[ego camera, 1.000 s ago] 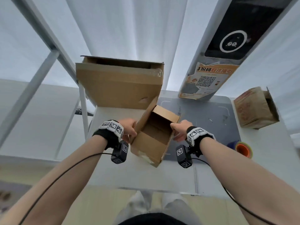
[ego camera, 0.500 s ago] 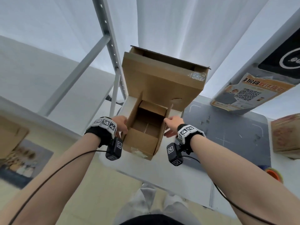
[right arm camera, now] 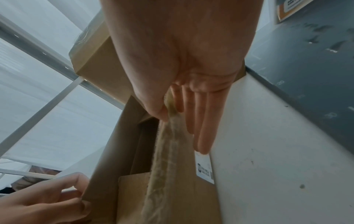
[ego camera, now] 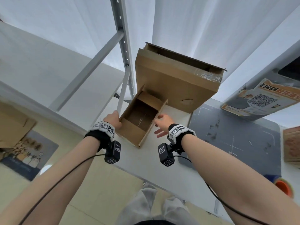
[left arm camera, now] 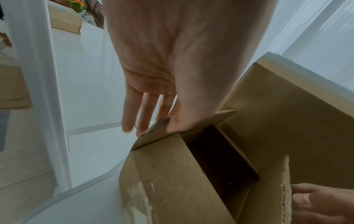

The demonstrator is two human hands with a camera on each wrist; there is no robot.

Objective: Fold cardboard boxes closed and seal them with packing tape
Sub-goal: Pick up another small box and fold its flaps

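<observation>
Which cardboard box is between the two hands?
The small open box, flaps raised, left hand and right hand at its sides. The large box is behind it, the third box far right.

**Dull cardboard, shiny tape on a packing table**

The small box is matt brown corrugated cardboard. One flap's edge is ragged and fibrous, the front face is scuffed pale where the top paper layer has torn, and a smooth white paper label sticks to one side. Behind it, the big box is the same dull cardboard, with crinkled, shiny clear tape at one corner. The table looks smooth, white and matt, and the mat on it is dark grey and scratched. The post is grey painted metal, the curtain white cloth, and the poster printed and faintly glossy.
</observation>
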